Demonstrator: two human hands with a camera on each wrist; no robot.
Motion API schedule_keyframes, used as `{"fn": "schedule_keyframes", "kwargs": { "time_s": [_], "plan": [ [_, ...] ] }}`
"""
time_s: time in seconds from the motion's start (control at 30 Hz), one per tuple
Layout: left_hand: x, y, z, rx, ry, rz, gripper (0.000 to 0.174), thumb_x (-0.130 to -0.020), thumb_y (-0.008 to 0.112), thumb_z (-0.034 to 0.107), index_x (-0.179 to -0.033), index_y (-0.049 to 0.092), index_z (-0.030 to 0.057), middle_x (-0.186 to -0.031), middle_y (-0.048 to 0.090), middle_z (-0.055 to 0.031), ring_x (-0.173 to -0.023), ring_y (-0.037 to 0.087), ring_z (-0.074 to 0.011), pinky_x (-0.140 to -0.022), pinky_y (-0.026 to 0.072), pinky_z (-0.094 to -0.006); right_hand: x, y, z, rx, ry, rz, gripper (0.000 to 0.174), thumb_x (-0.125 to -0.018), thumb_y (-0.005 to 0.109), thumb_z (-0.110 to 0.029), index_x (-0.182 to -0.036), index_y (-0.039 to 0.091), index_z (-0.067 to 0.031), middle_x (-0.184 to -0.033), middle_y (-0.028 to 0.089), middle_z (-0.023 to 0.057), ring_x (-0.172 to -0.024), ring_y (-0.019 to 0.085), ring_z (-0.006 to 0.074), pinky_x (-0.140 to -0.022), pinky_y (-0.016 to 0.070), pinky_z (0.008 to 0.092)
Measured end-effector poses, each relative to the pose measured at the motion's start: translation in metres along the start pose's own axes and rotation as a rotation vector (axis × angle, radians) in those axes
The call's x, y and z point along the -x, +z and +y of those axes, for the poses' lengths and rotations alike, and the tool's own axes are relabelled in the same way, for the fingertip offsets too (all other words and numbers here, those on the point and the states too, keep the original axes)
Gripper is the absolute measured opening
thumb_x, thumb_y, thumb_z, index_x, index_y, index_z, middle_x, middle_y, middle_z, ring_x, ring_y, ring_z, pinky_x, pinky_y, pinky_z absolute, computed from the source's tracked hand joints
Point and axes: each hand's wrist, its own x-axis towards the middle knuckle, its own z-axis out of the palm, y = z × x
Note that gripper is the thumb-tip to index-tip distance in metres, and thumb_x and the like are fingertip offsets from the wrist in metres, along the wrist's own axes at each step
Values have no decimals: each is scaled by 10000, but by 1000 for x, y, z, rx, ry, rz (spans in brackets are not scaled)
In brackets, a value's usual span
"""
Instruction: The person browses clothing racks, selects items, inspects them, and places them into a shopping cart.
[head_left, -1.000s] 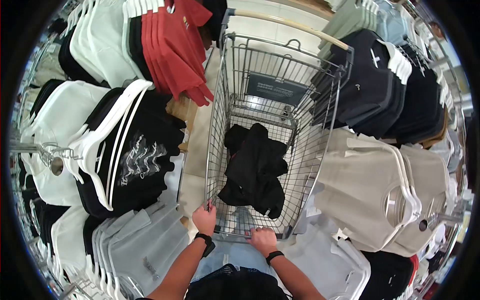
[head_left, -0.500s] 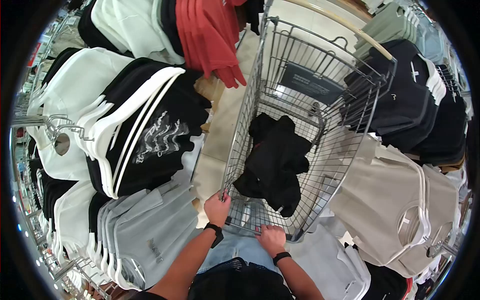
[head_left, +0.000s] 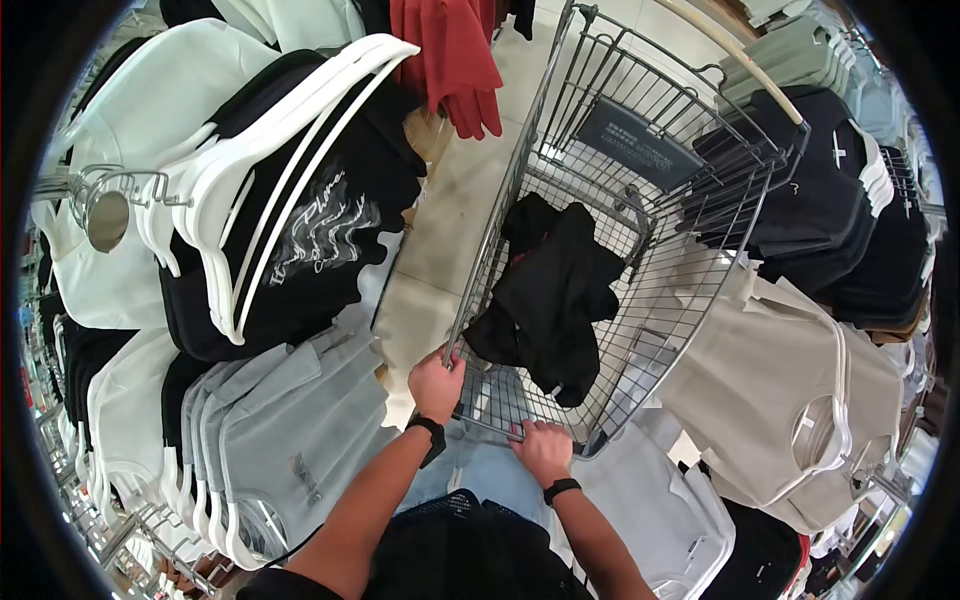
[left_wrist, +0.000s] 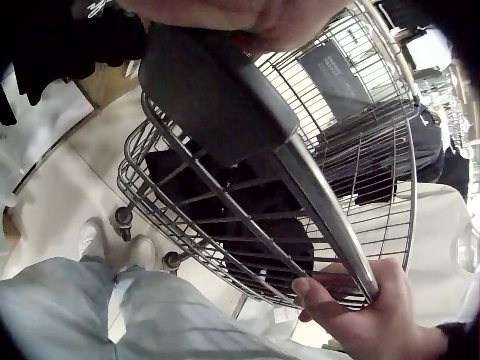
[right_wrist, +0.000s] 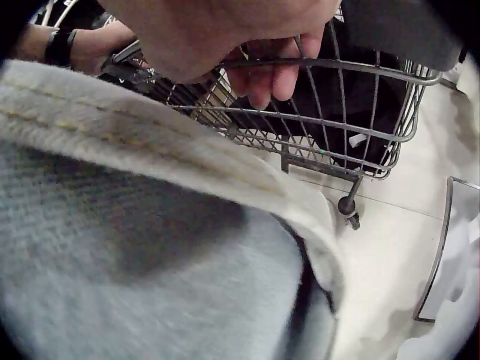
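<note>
My left hand (head_left: 437, 385) grips the near left corner of a wire shopping cart (head_left: 640, 140). Fingers of my right hand (head_left: 545, 450) curl over the cart's near top rail, a short way to the right. In the right wrist view, the fingertips (right_wrist: 283, 81) hook behind that rail. A dark plastic corner piece (left_wrist: 217, 97) sits just below my left hand in the left wrist view. Rumpled black garments (head_left: 560, 290) lie on the cart's floor. The wooden push handle (head_left: 735, 45) is at the far end.
White hangers (head_left: 215, 230) with a printed black shirt (head_left: 330, 230) jut out at left, above grey shirts (head_left: 290, 430). Beige tops (head_left: 770, 380) and dark shirts (head_left: 800, 180) hang close along the cart's right side. A strip of tiled floor (head_left: 450, 220) runs between the cart and the left rack.
In the head view the cart has shifted right and upward and turned clockwise, while the left racks slid across the view. Both hands have kept their grip on the cart.
</note>
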Motion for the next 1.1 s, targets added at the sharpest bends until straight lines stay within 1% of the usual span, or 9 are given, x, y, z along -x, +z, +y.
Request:
{"fn": "schedule_keyframes", "kwargs": {
  "time_s": [0.07, 0.13, 0.33, 0.43, 0.5, 0.6, 0.87, 0.93, 1.1],
  "plan": [
    [0, -3, 2, 29, -24, -40, 194, -878, 675, 234, -972, 774, 96, -802, 723, -159, -740, 695, -382, -669, 547, -458, 0, 0, 0, 5, -4, 9, 381, -725, 820, -461, -916, 706, -151, -828, 722, 57, -824, 712, 267, -754, 556, 399],
    [-1, -4, 2, 22, -14, -48, 195, -880, 673, 236, -966, 775, 93, -793, 718, -164, -730, 691, -385, -660, 542, -456, 0, 0, -1, -10, -14, 76, 343, -739, 807, -451, -871, 720, -146, -764, 704, 56, -753, 700, 274, -686, 548, 406],
    [-7, -4, 4, -65, -19, -83, 182, -871, 694, 273, -949, 772, 129, -741, 699, -151, -707, 679, -391, -653, 537, -486, -1, 2, -1, -20, 26, 60, 385, -701, 829, -472, -892, 729, -154, -776, 708, 45, -779, 704, 264, -709, 545, 409],
    [-5, -2, 4, -20, -1, -56, 199, -887, 682, 283, -917, 755, 100, -736, 691, -168, -708, 669, -410, -651, 528, -499, -2, 2, 0, -13, 29, 19, 401, -723, 812, -476, -913, 706, -140, -820, 716, 46, -816, 708, 257, -751, 553, 400],
    [-3, 7, -3, 10, 111, 65, 206, -899, 677, 275, -890, 739, 79, -737, 684, -185, -709, 660, -426, -655, 525, -501, -2, 5, 4, -26, 19, 29, 379, -712, 815, -461, -895, 717, -144, -811, 714, 51, -801, 705, 266, -734, 550, 407],
    [0, 6, -4, 39, 48, -9, 188, -894, 682, 265, -882, 736, 85, -767, 695, -179, -728, 661, -428, -665, 521, -501, 1, 0, 3, -49, 12, -15, 402, -711, 827, -465, -881, 681, -131, -816, 701, 46, -820, 698, 265, -739, 542, 413],
    [-4, 6, -1, 49, -13, -54, 169, -832, 723, 214, -949, 763, 99, -829, 748, -116, -757, 711, -354, -713, 557, -437, -1, 3, 5, -128, 12, 24, 385, -695, 840, -414, -879, 674, -121, -848, 697, 51, -860, 692, 263, -785, 534, 400],
    [-5, 8, -5, 64, -48, -73, 178, -835, 718, 201, -968, 769, 95, -853, 758, -113, -779, 726, -332, -729, 565, -419, -1, 2, 8, -146, -48, 70, 302, -861, 717, -410, -856, 688, -109, -802, 699, 63, -807, 694, 272, -752, 540, 412],
    [-3, 10, -5, 49, -118, -97, 230, -841, 713, 181, -1037, 782, 83, -892, 776, -117, -835, 761, -276, -753, 581, -366, -1, 3, 13, -188, -56, 80, 295, -887, 694, -390, -848, 683, -98, -817, 685, 80, -829, 687, 280, -776, 544, 414]
  ]
}}
